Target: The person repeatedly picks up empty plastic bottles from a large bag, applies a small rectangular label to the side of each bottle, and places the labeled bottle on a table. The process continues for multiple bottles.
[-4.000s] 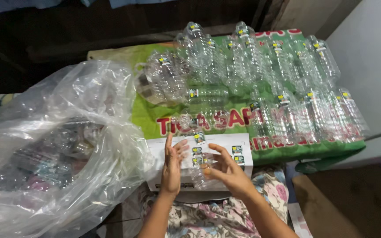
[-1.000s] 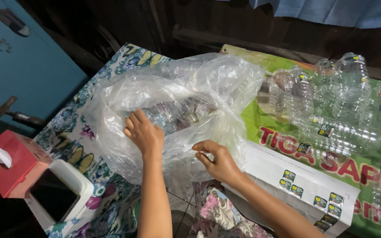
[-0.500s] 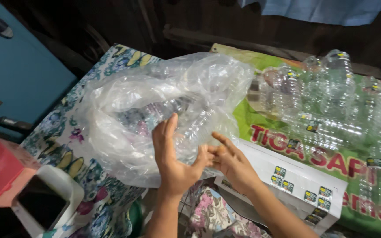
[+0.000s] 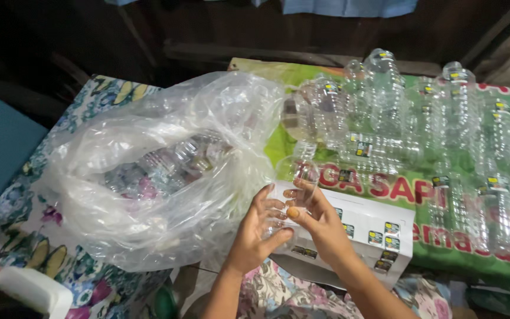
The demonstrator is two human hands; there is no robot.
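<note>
Both hands hold one small clear plastic bottle (image 4: 293, 180) upright in front of me. My left hand (image 4: 254, 233) wraps its lower part from the left; my right hand (image 4: 317, 218) grips it from the right, fingers across the front. Just left of the hands lies a big clear plastic bag (image 4: 166, 165) with more clear bottles inside. Under the hands sits a white cardboard box (image 4: 379, 227) with small stickers.
Many clear bottles with yellow-and-black stickers (image 4: 420, 136) stand and lie on a green printed banner (image 4: 444, 254) at the right. A floral cloth (image 4: 25, 236) covers the surface at the left. A white container (image 4: 28, 292) sits at the bottom left.
My left hand came out of the bag and joined my right hand in front of the white box. A clear bottle is now between both hands. The view swung right.
</note>
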